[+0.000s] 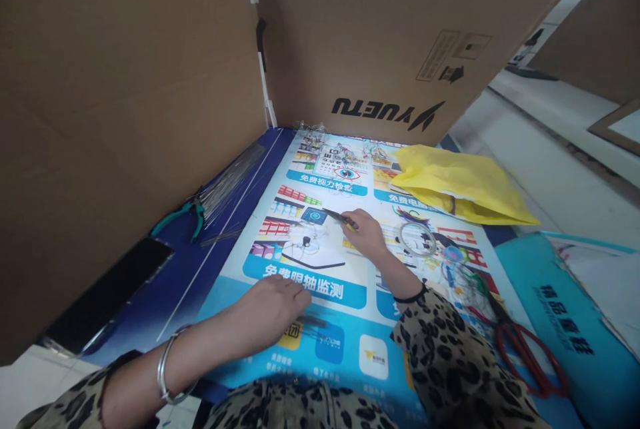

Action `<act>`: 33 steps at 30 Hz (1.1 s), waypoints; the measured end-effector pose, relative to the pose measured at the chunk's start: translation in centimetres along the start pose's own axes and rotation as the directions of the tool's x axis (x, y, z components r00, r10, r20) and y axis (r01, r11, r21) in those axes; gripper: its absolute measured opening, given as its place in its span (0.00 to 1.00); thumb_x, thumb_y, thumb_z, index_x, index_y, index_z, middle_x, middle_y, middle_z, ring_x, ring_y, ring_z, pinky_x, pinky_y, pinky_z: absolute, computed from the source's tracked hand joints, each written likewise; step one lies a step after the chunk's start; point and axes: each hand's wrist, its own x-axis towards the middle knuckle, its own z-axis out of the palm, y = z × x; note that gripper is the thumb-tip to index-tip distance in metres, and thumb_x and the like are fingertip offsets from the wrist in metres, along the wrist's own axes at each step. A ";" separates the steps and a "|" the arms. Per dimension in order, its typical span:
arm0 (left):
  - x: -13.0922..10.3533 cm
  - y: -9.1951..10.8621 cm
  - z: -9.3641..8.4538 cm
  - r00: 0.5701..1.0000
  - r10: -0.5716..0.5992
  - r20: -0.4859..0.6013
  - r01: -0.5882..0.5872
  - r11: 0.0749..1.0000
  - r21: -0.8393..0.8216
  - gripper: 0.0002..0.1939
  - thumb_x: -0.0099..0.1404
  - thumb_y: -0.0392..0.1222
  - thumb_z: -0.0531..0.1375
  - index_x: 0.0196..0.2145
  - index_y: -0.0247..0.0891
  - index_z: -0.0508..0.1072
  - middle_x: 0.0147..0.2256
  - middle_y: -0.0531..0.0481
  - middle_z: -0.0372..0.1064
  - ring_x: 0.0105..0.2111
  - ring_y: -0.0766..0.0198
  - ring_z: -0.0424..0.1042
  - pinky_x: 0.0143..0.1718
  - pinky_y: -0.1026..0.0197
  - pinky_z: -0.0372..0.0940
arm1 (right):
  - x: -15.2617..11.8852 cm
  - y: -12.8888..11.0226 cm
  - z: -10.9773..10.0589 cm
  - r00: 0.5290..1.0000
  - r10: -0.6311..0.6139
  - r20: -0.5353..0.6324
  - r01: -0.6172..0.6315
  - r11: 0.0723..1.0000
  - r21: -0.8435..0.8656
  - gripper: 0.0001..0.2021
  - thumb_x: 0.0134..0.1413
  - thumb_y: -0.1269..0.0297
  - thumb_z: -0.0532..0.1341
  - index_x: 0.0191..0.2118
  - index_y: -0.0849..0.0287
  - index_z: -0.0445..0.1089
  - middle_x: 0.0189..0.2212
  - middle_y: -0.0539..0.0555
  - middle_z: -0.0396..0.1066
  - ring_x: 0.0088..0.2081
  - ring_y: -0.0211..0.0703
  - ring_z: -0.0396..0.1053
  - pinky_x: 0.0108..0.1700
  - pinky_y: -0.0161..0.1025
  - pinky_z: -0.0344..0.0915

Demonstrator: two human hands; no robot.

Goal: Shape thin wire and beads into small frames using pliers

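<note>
In the head view my right hand (366,234) is closed round a pair of pliers (339,217) with thin dark jaws and yellow-and-black handles. The jaws point left, over the printed poster (350,322) on the table. My left hand (273,312) is low over the poster, palm down, with its fingers curled together. Dark blurred strands (316,324) show just right of it; I cannot tell whether they are in its grip. A coil of pale wire (417,239) lies right of my right hand, near short coloured wires (410,216).
Tall cardboard panels (350,36) enclose the left and back. Teal-handled pliers (197,216), thin metal wires (225,182) and a black phone (110,296) lie left. On the right are a yellow bag (460,179), red-handled scissors (530,356) and a teal package (570,322). Tangled wire pieces (320,139) lie at the back.
</note>
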 end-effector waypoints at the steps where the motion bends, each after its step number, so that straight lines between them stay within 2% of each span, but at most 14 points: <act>1: 0.1 -0.1 -0.5 1.000 -0.012 0.005 0.012 1.000 0.005 0.07 0.58 0.28 0.52 0.34 0.36 0.65 0.29 0.49 0.68 0.29 0.59 0.67 0.30 0.60 0.58 | 0.0 -0.2 -0.1 1.000 0.005 -0.016 -0.005 1.000 0.025 0.11 0.49 0.63 0.57 0.39 0.57 0.70 0.32 0.53 0.67 0.33 0.41 0.65 0.37 0.37 0.61; 5: 0.9 -1.7 -3.4 0.997 -0.074 -0.012 0.075 0.995 0.061 0.08 0.59 0.27 0.51 0.34 0.36 0.64 0.28 0.49 0.68 0.26 0.60 0.67 0.26 0.61 0.56 | -0.3 -2.2 -1.9 0.999 0.014 -0.041 -0.009 0.992 0.128 0.10 0.55 0.58 0.53 0.33 0.58 0.66 0.29 0.51 0.67 0.31 0.40 0.65 0.35 0.36 0.61; 7: 1.7 -2.7 -5.0 0.995 -0.090 -0.041 0.093 0.993 0.079 0.08 0.60 0.27 0.50 0.35 0.36 0.65 0.28 0.48 0.69 0.26 0.60 0.68 0.26 0.62 0.56 | -0.3 -3.6 -3.3 1.000 -0.004 -0.014 0.007 0.982 0.191 0.11 0.57 0.56 0.52 0.33 0.57 0.65 0.27 0.49 0.66 0.30 0.37 0.64 0.34 0.34 0.61; 9: 2.7 -3.3 -6.1 0.997 -0.077 -0.033 0.079 0.994 0.074 0.10 0.60 0.27 0.50 0.36 0.36 0.66 0.27 0.49 0.69 0.26 0.60 0.69 0.25 0.62 0.56 | -0.4 -4.9 -4.7 0.997 -0.048 0.062 0.023 0.930 0.367 0.11 0.56 0.55 0.54 0.33 0.57 0.64 0.27 0.48 0.66 0.30 0.36 0.63 0.34 0.33 0.60; 11: 3.6 -3.5 -6.2 0.999 -0.026 0.021 0.025 0.999 0.045 0.10 0.60 0.28 0.51 0.37 0.37 0.67 0.26 0.49 0.70 0.25 0.61 0.69 0.25 0.63 0.56 | -0.4 -5.6 -5.6 0.974 -0.128 0.188 0.040 0.912 0.409 0.11 0.55 0.55 0.55 0.33 0.58 0.65 0.26 0.48 0.66 0.30 0.36 0.63 0.34 0.33 0.59; 13: 4.3 -3.3 -5.5 0.995 0.038 0.087 -0.039 0.999 0.004 0.13 0.59 0.28 0.52 0.40 0.38 0.69 0.26 0.49 0.71 0.24 0.61 0.70 0.26 0.63 0.57 | -0.5 -5.9 -5.7 0.950 -0.169 0.261 0.053 0.914 0.402 0.10 0.54 0.57 0.56 0.32 0.58 0.67 0.27 0.48 0.67 0.31 0.37 0.63 0.35 0.34 0.59; 16: 4.7 -2.8 -3.9 0.989 0.108 0.100 -0.105 0.994 -0.031 0.22 0.57 0.27 0.52 0.48 0.41 0.67 0.36 0.47 0.73 0.27 0.61 0.71 0.27 0.63 0.57 | -0.5 -5.6 -5.0 0.933 -0.177 0.315 0.046 0.922 0.384 0.09 0.53 0.59 0.57 0.34 0.58 0.68 0.31 0.51 0.69 0.33 0.39 0.65 0.37 0.35 0.59; 19: 4.7 -2.8 -3.2 0.992 0.098 0.084 -0.093 0.994 -0.058 0.28 0.56 0.26 0.52 0.54 0.42 0.63 0.42 0.45 0.72 0.34 0.59 0.72 0.29 0.63 0.58 | -0.5 -5.3 -4.4 0.927 -0.169 0.336 0.027 0.920 0.391 0.09 0.51 0.60 0.58 0.35 0.59 0.69 0.33 0.52 0.70 0.34 0.40 0.66 0.38 0.37 0.60; 22: 4.6 -3.2 -3.6 0.995 0.043 0.095 -0.033 0.994 -0.103 0.27 0.60 0.30 0.51 0.57 0.44 0.59 0.39 0.47 0.73 0.35 0.58 0.72 0.29 0.64 0.59 | -0.5 -5.5 -4.6 0.916 -0.187 0.355 0.019 0.904 0.427 0.09 0.52 0.59 0.58 0.35 0.59 0.69 0.32 0.51 0.69 0.35 0.40 0.65 0.38 0.36 0.60; 25: 5.0 -3.8 -4.6 0.996 0.001 0.084 0.007 0.995 -0.102 0.22 0.63 0.32 0.49 0.54 0.45 0.62 0.36 0.49 0.73 0.33 0.60 0.72 0.29 0.63 0.59 | -0.7 -6.1 -5.1 0.891 -0.208 0.403 -0.009 0.880 0.475 0.10 0.53 0.57 0.57 0.34 0.59 0.68 0.30 0.50 0.68 0.33 0.38 0.64 0.36 0.34 0.59; 28: 5.8 -4.4 -5.8 0.999 -0.041 0.015 0.041 0.999 -0.023 0.15 0.62 0.30 0.50 0.44 0.40 0.68 0.33 0.49 0.72 0.31 0.59 0.71 0.28 0.63 0.59 | -0.9 -6.7 -5.7 0.875 -0.222 0.430 -0.048 0.844 0.534 0.11 0.53 0.56 0.58 0.33 0.60 0.69 0.28 0.49 0.66 0.31 0.36 0.62 0.34 0.33 0.58; 33: 7.4 -5.0 -7.4 0.995 -0.042 -0.095 0.050 0.996 0.076 0.07 0.62 0.31 0.52 0.36 0.36 0.69 0.32 0.47 0.71 0.32 0.58 0.71 0.29 0.61 0.60 | -0.8 -7.0 -6.6 0.902 -0.159 0.401 -0.113 0.810 0.575 0.12 0.51 0.56 0.60 0.30 0.61 0.68 0.24 0.47 0.64 0.28 0.34 0.59 0.32 0.32 0.57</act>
